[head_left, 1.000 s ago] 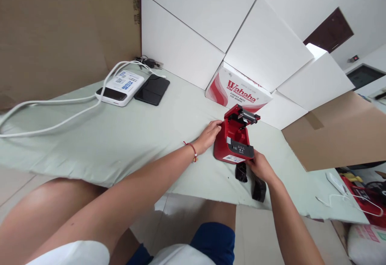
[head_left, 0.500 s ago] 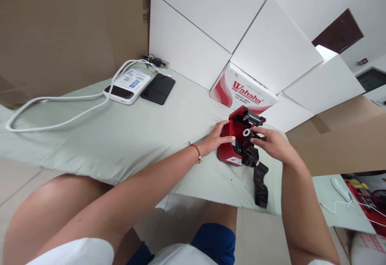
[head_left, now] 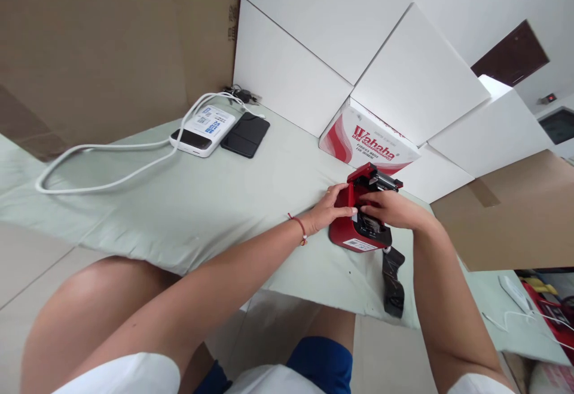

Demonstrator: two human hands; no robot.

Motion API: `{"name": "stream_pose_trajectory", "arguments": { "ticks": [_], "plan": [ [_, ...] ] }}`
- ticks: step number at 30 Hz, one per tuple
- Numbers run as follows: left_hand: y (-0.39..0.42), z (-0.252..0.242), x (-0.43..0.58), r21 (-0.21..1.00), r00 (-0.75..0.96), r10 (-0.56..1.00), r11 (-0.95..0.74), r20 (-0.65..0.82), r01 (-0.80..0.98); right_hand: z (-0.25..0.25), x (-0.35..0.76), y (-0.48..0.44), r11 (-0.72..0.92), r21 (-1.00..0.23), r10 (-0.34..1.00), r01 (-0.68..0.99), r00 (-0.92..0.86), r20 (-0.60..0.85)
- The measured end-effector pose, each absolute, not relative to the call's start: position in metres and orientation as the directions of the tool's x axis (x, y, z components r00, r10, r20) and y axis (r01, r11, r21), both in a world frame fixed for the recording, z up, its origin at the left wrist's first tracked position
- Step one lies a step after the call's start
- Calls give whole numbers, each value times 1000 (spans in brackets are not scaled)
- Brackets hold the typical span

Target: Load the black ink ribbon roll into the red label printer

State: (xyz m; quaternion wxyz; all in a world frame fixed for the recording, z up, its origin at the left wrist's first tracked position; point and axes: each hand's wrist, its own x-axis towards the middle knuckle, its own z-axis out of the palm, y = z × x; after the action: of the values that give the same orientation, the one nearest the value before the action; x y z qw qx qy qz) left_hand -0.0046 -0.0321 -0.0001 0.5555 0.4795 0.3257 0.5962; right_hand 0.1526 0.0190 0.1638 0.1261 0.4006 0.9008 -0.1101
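Observation:
A small red and black printer [head_left: 339,234] stands on the cloth-covered table with its lid [head_left: 361,173] raised. My left hand [head_left: 326,210] grips its left side, the thumb hooked over the rim of the opening. Fingers of my right hand [head_left: 394,208] reach down into the open compartment, closed on a black ribbon roll that they and the housing mostly hide. Over the printer's right front corner, a loose length of black ribbon [head_left: 393,283] hangs down onto the cloth near the table edge. A white label [head_left: 361,244] is stuck on the front of the housing.
Behind the printer a Wahaha carton [head_left: 370,143] leans by white panels. To the left lie a white power bank [head_left: 204,131] with a looped white cable [head_left: 103,186], a black phone [head_left: 246,135] and keys [head_left: 242,93]. Cardboard [head_left: 506,214] stands at the right.
My right hand has lowered the ribbon roll from above the opening into the printer. My left hand keeps its grip. The whole view has shifted slightly.

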Motion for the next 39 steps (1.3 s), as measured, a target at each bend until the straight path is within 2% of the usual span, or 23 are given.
{"name": "stream_pose_trajectory", "arguments": {
  "ticks": [2,4,7,10,13,16,17,19,21,25,27,29,32,35,39],
  "plan": [
    [-32,0,-5,916,80,974,-169,211,-365,175,156,9,606,-215,768,766,-634,-94],
    [-32,1,-5,915,78,975,-167,209,-367,181,159,5,563,-293,826,772,-532,185],
    [-35,4,-5,940,58,970,-214,237,-266,174,166,18,563,-214,766,798,-406,499],
    [-42,8,-2,923,28,924,-380,383,-63,157,175,40,561,-97,711,822,-418,566],
    [-47,12,1,829,53,835,-549,547,105,144,185,48,551,-108,722,827,-408,558],
    [-48,13,2,791,22,806,-585,591,180,139,191,33,508,-127,677,852,-304,670],
    [-46,13,2,800,-10,814,-569,581,188,137,192,25,472,-152,693,869,-258,673],
    [-43,11,1,824,-62,832,-532,552,195,131,194,12,384,-226,788,895,-190,586],
    [-41,9,0,837,-64,845,-512,531,193,120,195,6,352,-239,833,905,-186,522],
    [-37,4,-1,842,-20,853,-510,521,176,101,189,12,489,-34,641,871,-334,691],
    [-36,3,-1,834,-30,845,-519,533,186,98,184,15,546,63,578,835,-430,694],
    [-38,4,-1,812,-50,824,-542,564,215,101,181,13,582,108,545,806,-484,684],
    [-46,9,0,694,-65,714,-651,698,307,111,184,-7,673,84,525,735,-554,646],
    [-57,16,3,485,14,538,-770,843,414,120,196,-41,771,12,562,637,-689,457],
    [-69,20,8,285,183,418,-822,890,494,131,217,-73,771,-186,637,609,-744,202]
  ]
}}
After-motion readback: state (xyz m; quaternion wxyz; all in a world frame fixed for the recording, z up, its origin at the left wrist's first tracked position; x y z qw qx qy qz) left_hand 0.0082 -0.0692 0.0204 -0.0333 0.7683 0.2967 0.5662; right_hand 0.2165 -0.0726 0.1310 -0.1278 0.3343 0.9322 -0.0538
